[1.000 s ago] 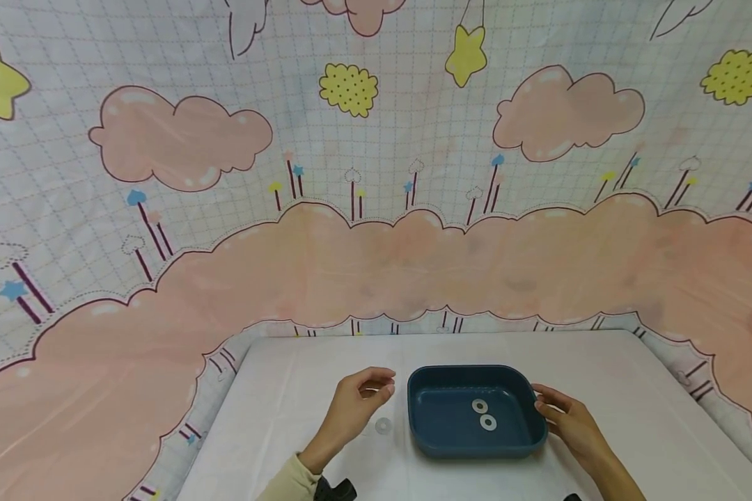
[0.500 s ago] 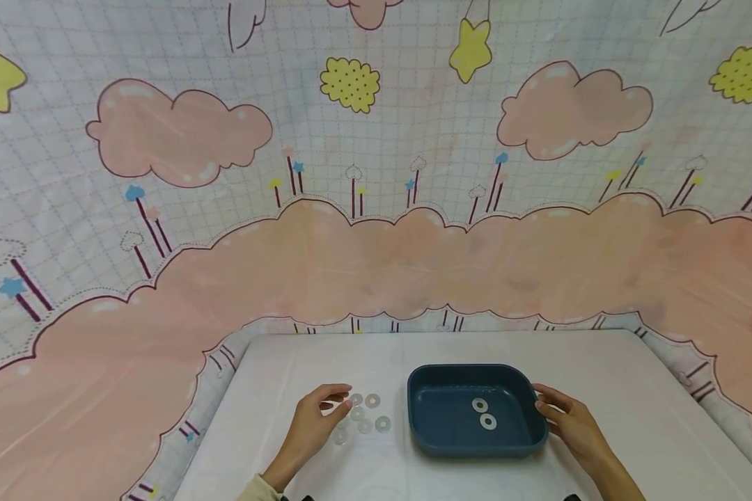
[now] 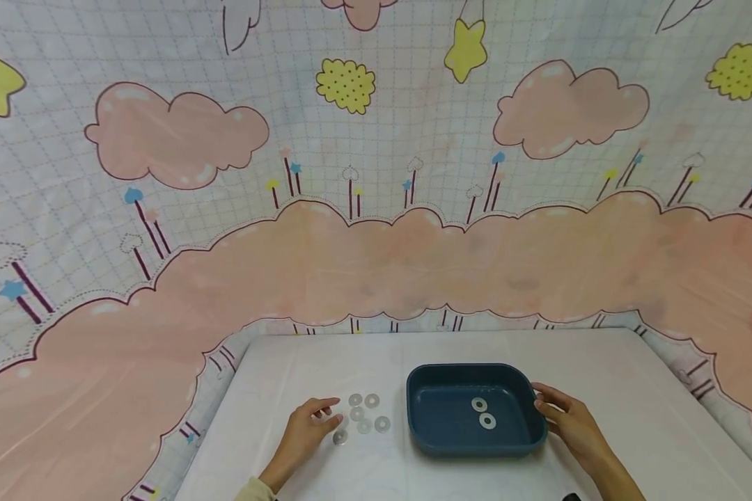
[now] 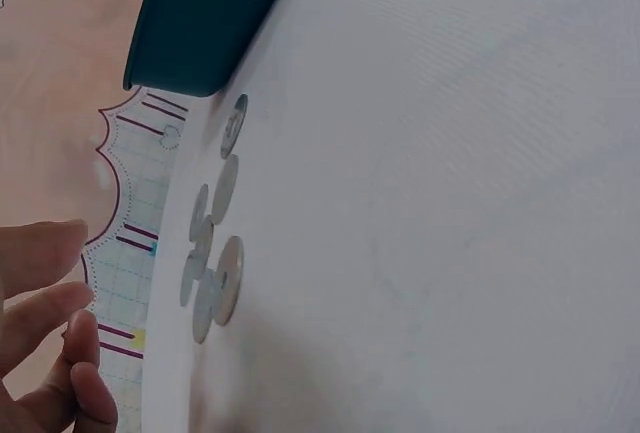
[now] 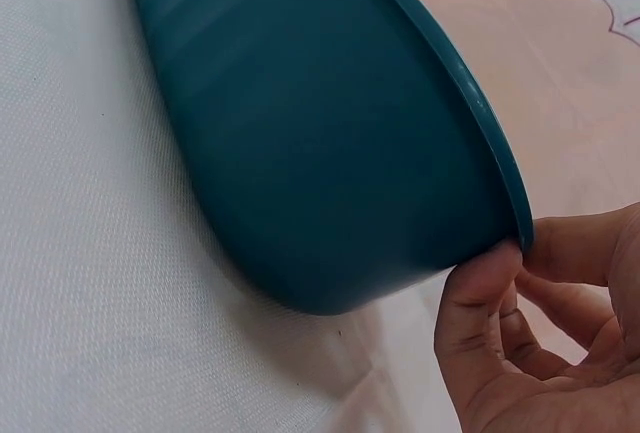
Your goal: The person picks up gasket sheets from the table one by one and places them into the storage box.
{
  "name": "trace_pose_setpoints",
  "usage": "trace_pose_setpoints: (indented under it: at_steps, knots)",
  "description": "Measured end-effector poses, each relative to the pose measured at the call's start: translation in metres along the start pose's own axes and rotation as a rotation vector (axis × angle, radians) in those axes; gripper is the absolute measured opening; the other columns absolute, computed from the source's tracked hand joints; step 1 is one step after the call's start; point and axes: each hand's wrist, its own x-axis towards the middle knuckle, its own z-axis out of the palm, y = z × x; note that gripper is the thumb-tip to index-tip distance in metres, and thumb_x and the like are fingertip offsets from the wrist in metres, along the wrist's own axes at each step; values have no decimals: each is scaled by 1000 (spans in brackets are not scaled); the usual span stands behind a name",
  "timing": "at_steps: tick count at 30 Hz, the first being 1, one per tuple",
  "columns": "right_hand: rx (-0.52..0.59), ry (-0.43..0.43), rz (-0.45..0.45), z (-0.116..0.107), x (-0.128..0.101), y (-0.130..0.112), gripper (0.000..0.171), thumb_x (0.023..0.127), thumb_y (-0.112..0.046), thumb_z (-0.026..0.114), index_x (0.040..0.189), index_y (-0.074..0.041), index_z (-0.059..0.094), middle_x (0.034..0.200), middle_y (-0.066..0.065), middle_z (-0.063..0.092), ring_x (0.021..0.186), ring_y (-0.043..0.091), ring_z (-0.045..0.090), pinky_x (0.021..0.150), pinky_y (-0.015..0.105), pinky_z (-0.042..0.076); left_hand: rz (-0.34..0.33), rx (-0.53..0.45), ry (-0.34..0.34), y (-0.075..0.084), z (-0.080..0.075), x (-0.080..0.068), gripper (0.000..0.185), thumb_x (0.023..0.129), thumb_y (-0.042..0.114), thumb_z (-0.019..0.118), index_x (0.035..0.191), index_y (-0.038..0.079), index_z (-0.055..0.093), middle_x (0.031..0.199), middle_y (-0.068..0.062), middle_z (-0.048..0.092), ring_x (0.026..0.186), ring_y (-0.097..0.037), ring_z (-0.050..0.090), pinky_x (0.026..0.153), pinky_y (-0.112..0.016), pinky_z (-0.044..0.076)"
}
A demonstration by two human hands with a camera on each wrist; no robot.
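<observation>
A dark teal tray (image 3: 454, 445) stands on the white table with two white washers (image 3: 483, 412) lying inside it. Several more washers (image 3: 365, 425) lie loose on the table left of the tray. My left hand (image 3: 331, 410) hovers at the left edge of this cluster with relaxed fingers that hold nothing. In the left wrist view the washers (image 4: 215, 253) lie flat, a short gap from my left hand's fingers (image 4: 45, 298). My right hand (image 3: 542, 402) holds the tray's right rim. In the right wrist view its thumb (image 5: 485, 288) presses under the rim of the tray (image 5: 320, 133).
The white table (image 3: 601, 376) ends in a far edge against a hanging cloth (image 3: 376, 264) printed with pink clouds and stars. Bare table surface lies behind the tray and to its right.
My left hand has drawn back from beside the tray's left wall, moving left and lower to the loose washers, which now show. The right hand and tray have stayed put.
</observation>
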Motion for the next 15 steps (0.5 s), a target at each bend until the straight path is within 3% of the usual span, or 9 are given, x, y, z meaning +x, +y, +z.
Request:
trace_pose_setpoints:
  at_steps: [4, 15]
  knots:
    - [-4, -3, 1, 0, 0, -1, 55, 99, -24, 58, 148, -6, 41, 125, 7, 51, 108, 11, 53, 87, 25, 53, -51, -28, -31, -8, 2, 1, 37, 82, 19, 78, 115, 5, 71, 91, -4, 61, 81, -11, 47, 65, -19, 38]
    - [11, 1, -8, 1, 1, -1, 55, 98, -22, 59, 148, -5, 41, 120, 4, 52, 102, 7, 54, 84, 23, 54, -33, 14, -88, -23, 7, 4, 38, 82, 22, 77, 117, 6, 71, 88, 2, 59, 75, -6, 44, 63, -18, 37]
